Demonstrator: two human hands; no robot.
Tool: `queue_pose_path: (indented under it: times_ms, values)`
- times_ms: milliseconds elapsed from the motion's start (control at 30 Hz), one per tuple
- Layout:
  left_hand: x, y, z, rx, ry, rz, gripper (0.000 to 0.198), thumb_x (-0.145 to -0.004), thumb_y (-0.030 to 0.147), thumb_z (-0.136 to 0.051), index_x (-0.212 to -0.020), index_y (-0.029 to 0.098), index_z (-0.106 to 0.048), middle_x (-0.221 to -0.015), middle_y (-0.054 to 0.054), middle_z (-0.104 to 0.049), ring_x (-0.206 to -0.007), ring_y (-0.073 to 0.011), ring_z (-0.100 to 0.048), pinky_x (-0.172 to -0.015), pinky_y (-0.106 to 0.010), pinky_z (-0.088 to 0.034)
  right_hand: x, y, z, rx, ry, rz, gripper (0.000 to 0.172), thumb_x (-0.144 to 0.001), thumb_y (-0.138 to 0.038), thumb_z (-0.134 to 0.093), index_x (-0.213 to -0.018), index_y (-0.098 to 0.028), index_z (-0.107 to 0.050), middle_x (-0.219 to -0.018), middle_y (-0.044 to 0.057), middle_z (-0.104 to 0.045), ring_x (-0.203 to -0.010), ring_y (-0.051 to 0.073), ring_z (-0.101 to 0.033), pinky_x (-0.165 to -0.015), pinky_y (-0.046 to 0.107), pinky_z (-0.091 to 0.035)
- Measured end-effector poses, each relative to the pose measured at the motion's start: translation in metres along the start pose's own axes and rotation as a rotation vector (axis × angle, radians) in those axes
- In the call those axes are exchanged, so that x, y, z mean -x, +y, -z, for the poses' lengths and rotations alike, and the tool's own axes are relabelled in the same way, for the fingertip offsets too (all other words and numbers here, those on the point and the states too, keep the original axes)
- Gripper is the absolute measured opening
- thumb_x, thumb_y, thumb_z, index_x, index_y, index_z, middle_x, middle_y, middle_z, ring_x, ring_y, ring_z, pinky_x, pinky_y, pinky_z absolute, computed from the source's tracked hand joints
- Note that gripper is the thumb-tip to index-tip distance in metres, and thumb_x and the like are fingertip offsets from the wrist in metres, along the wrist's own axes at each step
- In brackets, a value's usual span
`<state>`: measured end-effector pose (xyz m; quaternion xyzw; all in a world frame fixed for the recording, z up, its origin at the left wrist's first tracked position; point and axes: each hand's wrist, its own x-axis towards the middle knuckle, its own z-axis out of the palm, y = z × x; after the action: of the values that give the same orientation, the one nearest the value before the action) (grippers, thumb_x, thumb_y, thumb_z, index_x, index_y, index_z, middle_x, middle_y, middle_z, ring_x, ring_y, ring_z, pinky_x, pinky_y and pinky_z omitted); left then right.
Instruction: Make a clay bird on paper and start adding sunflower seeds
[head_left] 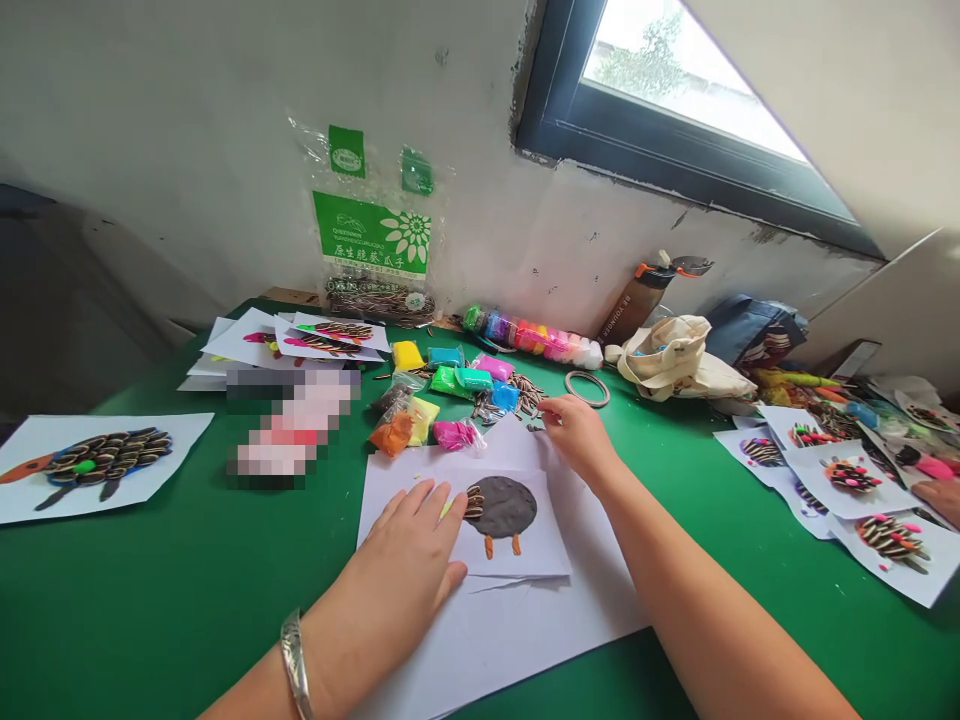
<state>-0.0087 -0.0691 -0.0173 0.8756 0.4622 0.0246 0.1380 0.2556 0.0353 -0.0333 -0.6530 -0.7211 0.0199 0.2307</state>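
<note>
My left hand (411, 545) lies open and flat over the left part of a white card (551, 560), holding it against larger white sheets (525, 650). On the card is a round disc of dark grey clay (506, 508) with two short orange clay legs (516, 545). A few striped sunflower seeds (474, 502) are stuck at the disc's left edge, and yellow clay shows between my left fingers. My right hand (577, 435) reaches to the loose sunflower seeds (527, 392) beyond the paper. Its thumb and fingertips are pinched together; what they hold, if anything, is too small to make out.
Small bags of coloured clay (454, 380) lie ahead, before a bag of sunflower seeds (375, 250) against the wall. Finished seed pictures (112, 460) lie left and right. A tape ring (587, 388), bottle (637, 295) and cloth bag (675, 360) are at back right. Another person's hand (937, 497) shows far right.
</note>
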Motion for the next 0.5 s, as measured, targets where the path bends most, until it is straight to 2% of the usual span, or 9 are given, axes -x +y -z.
queue_pose_path:
  times_ms: [67,200,333,500]
  values:
    - [0.001,-0.001,-0.003,0.01,0.009,-0.002,0.054,-0.083,0.022,-0.063,-0.135,0.012,-0.051,-0.14,-0.018,-0.051,-0.134,-0.0366,-0.041,-0.109,-0.056,-0.037,-0.011,0.006,-0.009,0.052,-0.037,0.008,0.029,-0.083,-0.008,-0.051,-0.098,-0.018,-0.074,-0.092,0.008,-0.068,-0.086,0.019,-0.06,-0.075,0.027,-0.041]
    - [0.002,0.0,-0.004,0.0,-0.011,0.029,0.053,-0.084,0.021,-0.061,-0.136,0.013,-0.051,-0.144,-0.018,-0.047,-0.136,-0.0364,-0.038,-0.11,-0.056,-0.035,-0.016,0.011,-0.021,0.143,-0.091,0.013,0.027,-0.085,-0.012,-0.05,-0.089,-0.02,-0.075,-0.086,0.007,-0.067,-0.084,0.019,-0.058,-0.071,0.027,-0.038]
    - [0.003,0.003,-0.002,-0.019,-0.061,0.034,0.054,-0.086,0.023,-0.059,-0.138,0.012,-0.049,-0.147,-0.018,-0.044,-0.138,-0.0361,-0.036,-0.111,-0.056,-0.034,-0.012,0.009,-0.024,0.207,-0.108,0.017,0.028,-0.089,-0.015,-0.046,-0.084,-0.018,-0.072,-0.084,0.009,-0.065,-0.085,0.021,-0.056,-0.072,0.028,-0.036]
    - [0.003,0.003,0.0,-0.045,-0.065,0.04,0.056,-0.086,0.024,-0.059,-0.14,0.013,-0.047,-0.148,-0.017,-0.042,-0.139,-0.0353,-0.034,-0.112,-0.055,-0.033,-0.014,0.005,-0.024,0.227,-0.109,0.037,0.021,-0.087,-0.014,-0.047,-0.079,-0.016,-0.066,-0.086,0.013,-0.064,-0.086,0.025,-0.054,-0.076,0.032,-0.035]
